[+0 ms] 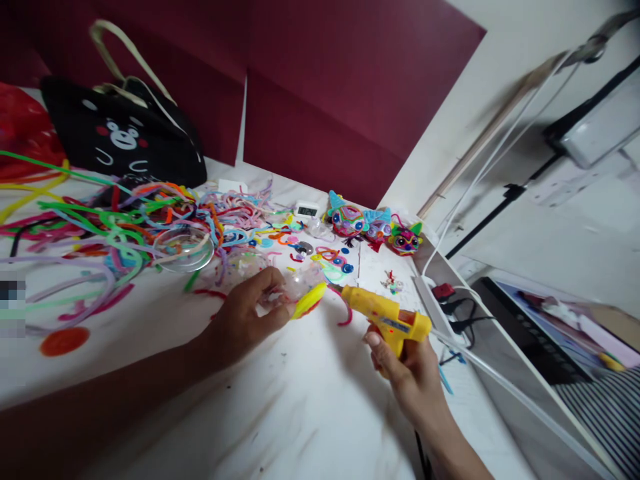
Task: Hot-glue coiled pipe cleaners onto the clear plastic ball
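Note:
My right hand (407, 367) is wrapped round the handle of a yellow hot glue gun (383, 312), its nozzle pointing left. Pinched between the thumb and fingers of my left hand (255, 310) is a yellow fuzzy piece (310, 300) with a red edge. The nozzle tip is close to the piece's right end; I cannot tell whether they touch. Crumpled clear plastic (300, 279) lies just behind my left fingers. A curved pink pipe cleaner (346, 312) rests on the table beneath the nozzle.
Tangled pipe cleaners (125, 230) and a clear round dish (184, 250) spread across the left. Several decorated colourful figures (347, 219) stand at the back near a small digital display (306, 210). A black bag (125, 133) sits back left; a power strip (443, 303) runs along the right edge.

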Motion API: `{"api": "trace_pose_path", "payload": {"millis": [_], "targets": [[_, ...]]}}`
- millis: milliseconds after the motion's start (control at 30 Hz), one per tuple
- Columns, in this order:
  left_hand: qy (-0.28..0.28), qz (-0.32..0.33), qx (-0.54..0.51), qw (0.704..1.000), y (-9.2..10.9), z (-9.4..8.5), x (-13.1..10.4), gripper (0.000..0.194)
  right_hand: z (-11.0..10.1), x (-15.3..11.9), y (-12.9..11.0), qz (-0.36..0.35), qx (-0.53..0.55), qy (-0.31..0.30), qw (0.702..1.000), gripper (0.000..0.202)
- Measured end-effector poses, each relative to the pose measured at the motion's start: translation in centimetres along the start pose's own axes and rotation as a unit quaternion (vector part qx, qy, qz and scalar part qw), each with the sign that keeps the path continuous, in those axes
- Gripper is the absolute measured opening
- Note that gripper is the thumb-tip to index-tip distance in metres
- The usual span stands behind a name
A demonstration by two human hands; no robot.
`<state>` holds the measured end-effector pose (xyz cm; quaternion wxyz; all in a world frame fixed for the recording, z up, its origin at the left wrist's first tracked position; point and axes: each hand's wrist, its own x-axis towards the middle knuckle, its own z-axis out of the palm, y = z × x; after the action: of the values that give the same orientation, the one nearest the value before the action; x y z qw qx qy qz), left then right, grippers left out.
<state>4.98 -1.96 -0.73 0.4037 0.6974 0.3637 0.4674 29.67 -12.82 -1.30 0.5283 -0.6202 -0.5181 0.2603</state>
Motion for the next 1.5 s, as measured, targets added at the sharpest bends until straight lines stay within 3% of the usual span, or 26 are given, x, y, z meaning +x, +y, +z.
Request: {"api": "trace_pose_path", "payload": {"millis": [67, 200, 300, 400, 567, 667, 767, 867, 933, 1200, 1500], "targets": [[0.034, 0.004, -0.005, 0.999, -0.6, -0.4, 0.6, 0.018, -0.2, 0.2, -0.5, 0.041, 0.016, -0.030, 0.999, 0.041], [0.097, -0.007, -0.004, 0.995, -1.5, -1.2, 1.5, 0.020, -0.2, 0.3, -1.7, 0.132, 0.033, -0.177, 0.975, 0.053], [0.111, -0.002, -0.001, 0.994, -1.5, -1.3, 1.7, 0.019, 0.3, 0.3, -2.1, 0.167, 0.036, -0.266, 0.949, 0.056], [0.108, 0.002, -0.001, 0.994, -1.1, -1.2, 1.6, 0.020, 0.7, -0.1, -2.1, 0.187, 0.028, -0.307, 0.933, 0.057], [0.095, -0.008, -0.002, 0.995, -0.4, -1.1, 1.4, 0.020, 0.5, -1.2, -1.6, 0.215, -0.031, -0.315, 0.924, 0.049], [0.087, 0.003, 0.011, 0.996, -0.3, -1.1, 1.3, 0.020, 0.0, -1.7, -1.6, 0.171, -0.158, -0.306, 0.923, 0.036], [0.084, 0.006, 0.019, 0.996, -0.4, -1.0, 1.2, 0.022, -0.5, -1.5, -1.9, 0.069, -0.335, -0.293, 0.893, 0.032], [0.082, 0.012, 0.022, 0.996, -0.6, -0.8, 1.3, 0.022, -0.5, 0.2, -2.5, -0.043, -0.434, -0.237, 0.868, 0.029], [0.077, 0.014, 0.024, 0.997, -0.7, -0.7, 1.3, 0.022, 0.0, 2.3, -2.8, -0.109, -0.440, -0.218, 0.864, 0.022], [0.084, 0.016, 0.043, 0.995, -0.3, -0.8, 1.4, 0.021, 4.5, 11.3, -2.1, -0.169, -0.452, -0.239, 0.842, 0.029], [0.069, -0.013, 0.014, 0.997, 0.6, -0.6, 1.3, 0.023, 6.2, 13.2, -0.5, -0.148, -0.503, -0.294, 0.799, 0.020]]}}
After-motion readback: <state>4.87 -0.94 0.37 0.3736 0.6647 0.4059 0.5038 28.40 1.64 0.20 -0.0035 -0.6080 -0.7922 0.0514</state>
